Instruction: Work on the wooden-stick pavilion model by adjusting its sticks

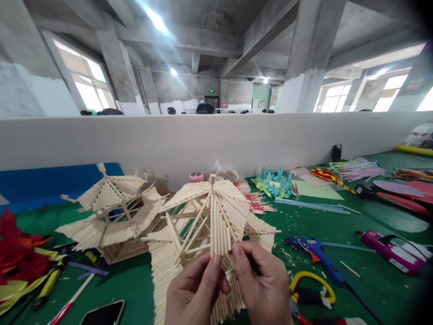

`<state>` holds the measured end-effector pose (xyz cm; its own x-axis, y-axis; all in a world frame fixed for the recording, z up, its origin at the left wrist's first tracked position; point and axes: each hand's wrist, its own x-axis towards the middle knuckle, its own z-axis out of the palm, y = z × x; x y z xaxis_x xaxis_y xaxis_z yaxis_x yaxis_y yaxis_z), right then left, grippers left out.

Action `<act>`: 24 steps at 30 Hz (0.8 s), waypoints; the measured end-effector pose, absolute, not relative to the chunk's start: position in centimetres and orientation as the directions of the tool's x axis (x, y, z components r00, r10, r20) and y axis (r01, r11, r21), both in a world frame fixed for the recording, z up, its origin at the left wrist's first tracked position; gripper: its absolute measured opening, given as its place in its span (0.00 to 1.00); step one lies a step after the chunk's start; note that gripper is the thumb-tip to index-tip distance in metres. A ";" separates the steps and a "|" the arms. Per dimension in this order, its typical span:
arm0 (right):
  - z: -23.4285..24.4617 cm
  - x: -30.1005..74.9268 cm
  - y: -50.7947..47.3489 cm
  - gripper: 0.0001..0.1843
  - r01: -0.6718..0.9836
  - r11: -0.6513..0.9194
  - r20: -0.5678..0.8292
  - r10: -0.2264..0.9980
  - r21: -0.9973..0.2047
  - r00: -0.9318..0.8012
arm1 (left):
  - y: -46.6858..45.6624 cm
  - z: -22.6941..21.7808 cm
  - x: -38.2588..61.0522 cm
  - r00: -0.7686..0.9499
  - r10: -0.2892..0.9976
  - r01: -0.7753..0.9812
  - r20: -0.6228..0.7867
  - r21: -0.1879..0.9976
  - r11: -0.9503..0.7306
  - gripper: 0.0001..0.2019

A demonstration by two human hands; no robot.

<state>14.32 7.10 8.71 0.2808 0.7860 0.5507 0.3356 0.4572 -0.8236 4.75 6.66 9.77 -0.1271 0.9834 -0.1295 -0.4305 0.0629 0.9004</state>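
In the head view a model pavilion (237, 205) of pale wooden sticks stands in the middle of the green table. Its peaked roof is partly covered with sticks; open frame shows on the left side. At the lower edge of the front roof panel, my left hand (198, 291) pinches the ends of the wooden sticks (220, 232) between thumb and fingers. My right hand (262, 282) is closed beside it, thumb and forefinger on a stick end at the panel's right. The fingertips partly hide what they grip. Behind and left stands a second stick pavilion (118, 212).
On the right lie a blue glue gun (313, 255), yellow-handled pliers (313, 289), a purple device (392, 250) and clear glue sticks (311, 205). A phone (103, 313) and red paper (22, 248) are at left. A low white partition (216, 140) runs behind.
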 end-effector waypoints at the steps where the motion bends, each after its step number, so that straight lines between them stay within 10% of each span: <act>1: 8.6 14.3 7.1 0.15 0.337 0.460 0.554 0.785 -0.821 0.277 | 6.7 9.8 4.7 -0.120 0.984 -0.440 -0.135 0.895 0.069 0.12; 24: 8.7 14.0 7.1 0.13 0.368 0.451 0.565 0.762 -0.813 0.316 | 6.6 9.8 4.3 -0.046 0.989 -0.420 -0.140 0.901 0.108 0.16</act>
